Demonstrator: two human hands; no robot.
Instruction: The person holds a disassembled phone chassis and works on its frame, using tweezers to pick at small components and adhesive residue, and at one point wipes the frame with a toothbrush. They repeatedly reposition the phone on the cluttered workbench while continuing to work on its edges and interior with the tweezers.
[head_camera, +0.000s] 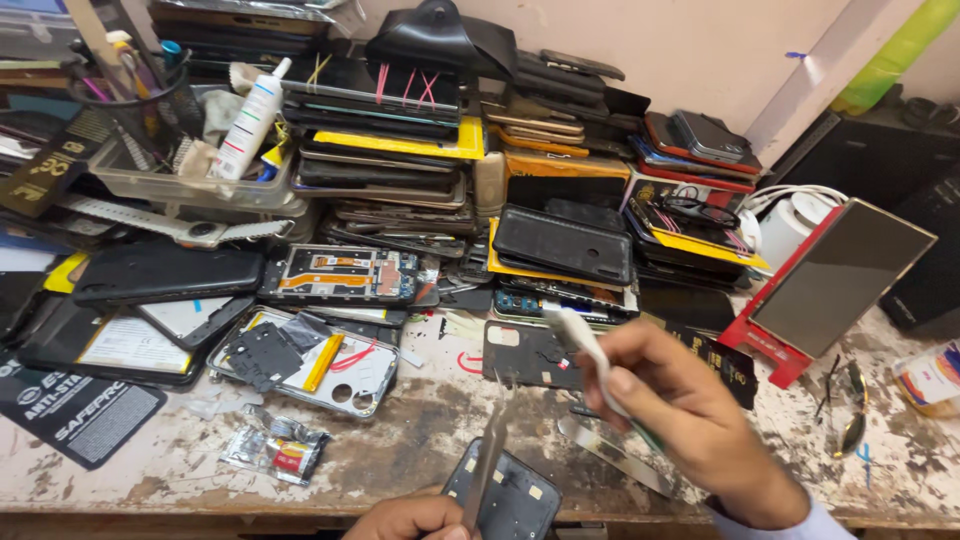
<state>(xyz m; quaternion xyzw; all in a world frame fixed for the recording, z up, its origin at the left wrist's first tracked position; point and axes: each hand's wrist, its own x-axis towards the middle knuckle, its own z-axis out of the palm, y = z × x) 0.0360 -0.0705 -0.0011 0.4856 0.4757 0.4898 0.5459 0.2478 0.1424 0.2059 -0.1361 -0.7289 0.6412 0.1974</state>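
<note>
White plastic up high: the right hand (680, 400) is clenched around a white brush-like tool (585, 345), raised over the scuffed bench (420, 450). Down at the near edge, the left hand (410, 520) grips a dark phone back panel (505, 495) and a thin metal pry tool (485, 470) against it. Behind, stacked phones (400, 140) crowd the wall, and a red-framed screen (835, 280) leans at right.

The bench (420, 450) is worn wood, rough, with its pale paint flaking. The phone (515, 500) has a matt dark plastic back. The tweezers (485, 465) look like dull metal, the brush (590, 350) smooth white plastic, and the screen (840, 275) is glossy glass
</note>
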